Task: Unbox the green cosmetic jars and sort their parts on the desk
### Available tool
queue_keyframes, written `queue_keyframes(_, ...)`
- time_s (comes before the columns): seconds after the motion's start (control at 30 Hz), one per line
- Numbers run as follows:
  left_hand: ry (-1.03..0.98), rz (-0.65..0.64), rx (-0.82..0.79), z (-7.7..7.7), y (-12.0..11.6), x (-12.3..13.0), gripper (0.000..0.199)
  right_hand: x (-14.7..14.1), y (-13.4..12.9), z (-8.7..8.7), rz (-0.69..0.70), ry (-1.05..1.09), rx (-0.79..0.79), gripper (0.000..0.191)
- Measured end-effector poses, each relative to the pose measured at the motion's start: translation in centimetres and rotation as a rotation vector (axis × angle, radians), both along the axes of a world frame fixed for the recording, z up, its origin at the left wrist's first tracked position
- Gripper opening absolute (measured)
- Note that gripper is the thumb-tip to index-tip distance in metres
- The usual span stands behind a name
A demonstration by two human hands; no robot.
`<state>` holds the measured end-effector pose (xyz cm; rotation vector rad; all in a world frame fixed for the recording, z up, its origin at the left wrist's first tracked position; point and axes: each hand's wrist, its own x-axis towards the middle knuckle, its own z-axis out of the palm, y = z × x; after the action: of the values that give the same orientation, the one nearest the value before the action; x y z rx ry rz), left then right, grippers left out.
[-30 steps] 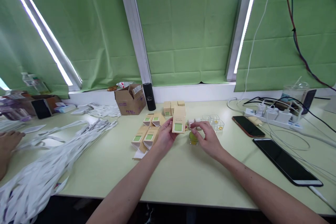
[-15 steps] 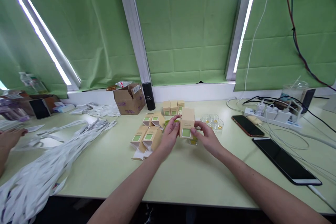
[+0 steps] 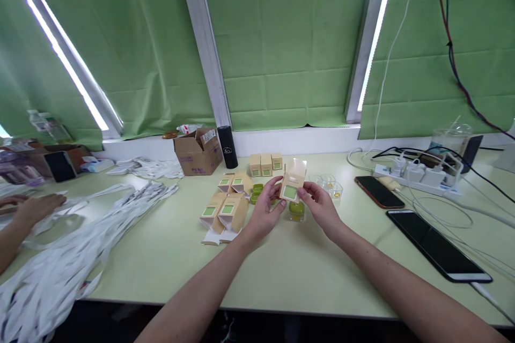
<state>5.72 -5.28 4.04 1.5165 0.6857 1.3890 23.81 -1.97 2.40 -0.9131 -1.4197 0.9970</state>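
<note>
Between both hands I hold a small tan carton [image 3: 293, 179] with a green square window, tilted above the table. My left hand [image 3: 266, 204] grips its left side, and my right hand [image 3: 319, 204] pinches its lower right edge. Just below the carton stands a small clear jar with a green lid [image 3: 296, 211]. More green lids [image 3: 256, 192] show left of my left hand. Several tan cartons with open flaps [image 3: 233, 210] lie farther left. Behind them stand three upright tan cartons [image 3: 266, 165]. Clear jars with yellow contents [image 3: 332, 187] sit beyond my right hand.
A brown cardboard box [image 3: 199, 154] and a black cylinder [image 3: 228, 147] stand at the back. White straps [image 3: 76, 246] cover the left, near another person's hands [image 3: 36, 210]. Phones [image 3: 438, 246] and a power strip with cables [image 3: 418, 178] lie on the right.
The carton has turned and tilted in my hands and looks flatter. The jar beneath it and the green lids at left now show more. The other person's hand has moved right.
</note>
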Motion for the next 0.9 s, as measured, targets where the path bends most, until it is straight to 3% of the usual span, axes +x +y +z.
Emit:
queue_keyframes(0.17,-0.027,-0.007,0.003,-0.31,0.35,0.0,0.06,-0.12,0.0,0.0,-0.023,-0.021,0.003,0.062)
queue_keyframes(0.63,-0.065,0.003,-0.014,-0.29,0.32,-0.11,0.06,-0.24,-0.5,0.35,-0.048,-0.099,0.101,0.048)
queue_keyframes(0.9,-0.039,0.036,0.006,0.07,0.04,-0.12,0.054,-0.49,-0.77,0.43,0.07,-0.044,0.079,0.052)
